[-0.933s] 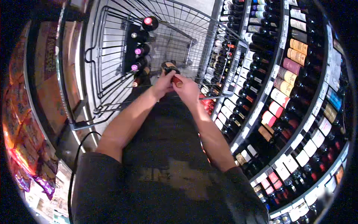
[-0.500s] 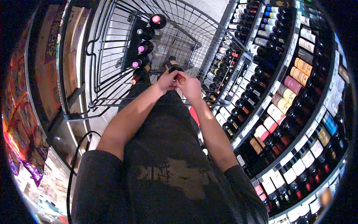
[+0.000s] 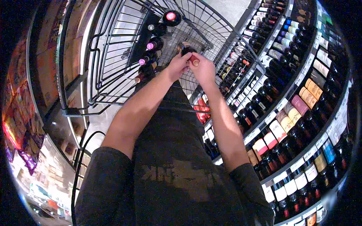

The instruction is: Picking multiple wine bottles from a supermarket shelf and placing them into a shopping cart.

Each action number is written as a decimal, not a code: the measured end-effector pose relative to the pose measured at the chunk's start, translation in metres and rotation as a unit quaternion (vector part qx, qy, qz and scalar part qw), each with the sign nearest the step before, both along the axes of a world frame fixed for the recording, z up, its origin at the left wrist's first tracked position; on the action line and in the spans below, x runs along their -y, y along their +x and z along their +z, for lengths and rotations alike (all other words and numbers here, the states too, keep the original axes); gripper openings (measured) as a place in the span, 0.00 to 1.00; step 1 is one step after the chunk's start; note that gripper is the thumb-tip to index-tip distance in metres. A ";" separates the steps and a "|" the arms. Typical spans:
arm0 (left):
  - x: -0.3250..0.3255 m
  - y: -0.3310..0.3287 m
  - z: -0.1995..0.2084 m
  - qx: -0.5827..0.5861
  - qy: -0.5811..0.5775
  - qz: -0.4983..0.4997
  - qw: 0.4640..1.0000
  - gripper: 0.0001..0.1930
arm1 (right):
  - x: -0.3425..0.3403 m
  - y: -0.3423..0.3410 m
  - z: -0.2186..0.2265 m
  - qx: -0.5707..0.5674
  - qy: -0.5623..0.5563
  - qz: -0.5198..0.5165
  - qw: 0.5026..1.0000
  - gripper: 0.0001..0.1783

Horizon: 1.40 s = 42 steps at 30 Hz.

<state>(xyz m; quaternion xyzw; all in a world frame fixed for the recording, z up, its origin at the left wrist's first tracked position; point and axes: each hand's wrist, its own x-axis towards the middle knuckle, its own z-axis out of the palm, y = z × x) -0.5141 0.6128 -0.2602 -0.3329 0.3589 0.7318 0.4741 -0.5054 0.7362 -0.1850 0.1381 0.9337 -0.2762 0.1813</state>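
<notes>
A dark wine bottle (image 3: 187,49) with a reddish cap stands tilted over the shopping cart (image 3: 226,23), its neck end toward me. My left hand (image 3: 177,67) closes on the neck from the left, fingers bent. From the right, my right hand (image 3: 204,71) pinches the neck just below the cap, thumb and fingers around it. Both hands are close together and hide part of the neck. Along the cart's left side stand several more wine bottles, among them one with a pink top (image 3: 171,16) and one with a reddish cap (image 3: 138,79).
Curved shelves (image 3: 271,116) packed with wine bottles and price tags run along my right. On the left are a dark shelf frame (image 3: 62,75), brown boxes (image 3: 45,49) and shiny red-purple packets (image 3: 22,124). Red objects (image 3: 201,109) show beyond the cart's near right corner.
My hands and the bottle have moved forward and to the right in view. The cart and shelves have also shifted in the picture. Both hands keep their hold.
</notes>
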 end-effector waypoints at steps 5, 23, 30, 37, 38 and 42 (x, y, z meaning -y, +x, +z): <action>-0.003 -0.029 -0.016 -0.026 0.027 0.019 0.999 0.15 | -0.001 -0.036 -0.007 -0.004 0.019 0.021 1.000 0.20; -0.015 -0.106 -0.061 -0.038 0.041 0.063 0.996 0.12 | -0.003 -0.096 -0.059 -0.055 0.051 -0.023 0.997 0.20; -0.018 -0.118 -0.043 -0.016 0.009 0.066 0.998 0.13 | -0.004 -0.113 -0.061 -0.010 0.052 -0.035 0.998 0.21; -0.017 -0.130 -0.066 -0.016 0.053 0.124 0.991 0.12 | 0.005 -0.121 -0.063 -0.029 -0.030 -0.053 0.998 0.26; -0.019 -0.131 -0.066 -0.007 0.033 0.117 0.993 0.13 | 0.002 -0.116 -0.066 -0.030 -0.027 -0.055 0.998 0.26; -0.018 -0.132 -0.057 0.003 0.085 0.127 0.988 0.16 | 0.000 -0.078 -0.061 -0.054 -0.083 -0.099 0.990 0.31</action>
